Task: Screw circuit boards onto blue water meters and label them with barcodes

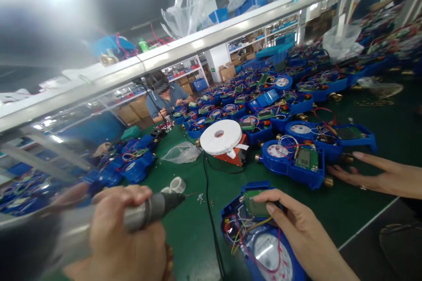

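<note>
My left hand [127, 235] is closed round a grey electric screwdriver [154, 208] at the lower left, its tip pointing right over the green mat. My right hand [292, 224] rests on an open blue water meter [260, 246] at the bottom centre. Its thumb and fingers pinch the meter's green circuit board [255, 205], and red and yellow wires lie loose beside the white dial. A screw or two [200, 197] lie on the mat between my hands.
Another person's hand [372, 175] reaches in flat from the right beside a second blue meter [293, 162]. A white tape roll [221, 137] sits on a red block. Many blue meters cover the green table [362, 210]. A black cable [207, 202] runs down the mat. A person sits at the far side.
</note>
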`<state>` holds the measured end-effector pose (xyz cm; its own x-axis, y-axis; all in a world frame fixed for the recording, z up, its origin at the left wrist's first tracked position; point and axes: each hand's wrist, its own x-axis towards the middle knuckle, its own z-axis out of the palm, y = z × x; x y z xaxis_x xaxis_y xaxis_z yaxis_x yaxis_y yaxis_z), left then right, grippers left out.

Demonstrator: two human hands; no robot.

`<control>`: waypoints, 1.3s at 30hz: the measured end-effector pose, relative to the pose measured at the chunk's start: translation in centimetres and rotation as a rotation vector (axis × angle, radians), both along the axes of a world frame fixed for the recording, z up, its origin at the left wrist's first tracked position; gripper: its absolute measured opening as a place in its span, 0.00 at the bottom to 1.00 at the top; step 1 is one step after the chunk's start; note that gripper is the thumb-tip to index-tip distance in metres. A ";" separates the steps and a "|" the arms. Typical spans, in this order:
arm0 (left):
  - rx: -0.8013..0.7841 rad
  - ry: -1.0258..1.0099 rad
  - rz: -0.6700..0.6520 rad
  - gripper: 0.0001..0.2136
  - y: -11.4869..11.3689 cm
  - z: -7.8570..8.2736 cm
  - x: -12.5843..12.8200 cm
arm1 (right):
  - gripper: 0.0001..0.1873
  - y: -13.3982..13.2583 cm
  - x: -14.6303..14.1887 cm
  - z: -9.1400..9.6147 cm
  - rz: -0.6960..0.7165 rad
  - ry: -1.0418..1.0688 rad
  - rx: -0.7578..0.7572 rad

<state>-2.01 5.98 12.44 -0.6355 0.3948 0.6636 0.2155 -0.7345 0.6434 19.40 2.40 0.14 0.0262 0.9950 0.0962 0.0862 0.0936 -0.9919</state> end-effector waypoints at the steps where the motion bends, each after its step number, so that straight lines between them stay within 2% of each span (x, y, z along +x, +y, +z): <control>1: 0.009 -0.015 0.031 0.14 1.0 -0.3 -0.1 | 0.14 0.0 0.0 0.1 0.006 0.010 -0.004; 3: -0.045 -0.012 0.025 0.16 2.9 -1.5 -0.3 | 0.16 0.0 0.0 0.1 0.021 0.033 -0.015; 7: -0.211 0.063 -0.037 0.17 5.7 -5.1 -1.4 | 0.17 -0.1 0.2 -0.2 0.053 0.016 -0.032; 10: -0.321 0.128 -0.073 0.18 6.5 -7.2 -1.8 | 0.17 -0.4 0.3 -0.4 0.034 0.020 -0.043; 13: -0.403 0.180 -0.080 0.18 6.8 -8.7 -1.6 | 0.18 -0.5 0.3 -0.4 0.060 0.038 -0.094; 18: -0.455 0.207 -0.077 0.18 7.4 -10.0 -1.5 | 0.17 -0.4 0.4 -0.3 0.057 -0.024 -0.080; 26: -0.473 0.232 -0.047 0.17 7.9 -10.9 -1.7 | 0.14 -0.5 0.6 -0.2 0.015 -0.123 -0.010; 29: -0.451 0.219 -0.059 0.17 7.8 -10.6 -1.7 | 0.14 -0.5 0.6 0.0 0.025 -0.125 -0.006; 31: -0.419 0.208 -0.067 0.18 7.2 -9.6 -1.4 | 0.14 -0.4 0.6 0.1 0.038 -0.116 -0.004; 35: -0.290 0.145 -0.114 0.16 4.4 -5.5 0.1 | 0.13 -0.4 0.6 0.3 0.086 -0.104 -0.003; 37: -0.165 0.028 -0.214 0.17 2.5 -3.1 0.7 | 0.13 -0.5 0.6 0.6 0.110 -0.095 -0.018; 39: -0.117 -0.070 -0.368 0.20 0.7 -1.3 0.7 | 0.13 -0.7 0.4 1.0 0.118 -0.074 -0.031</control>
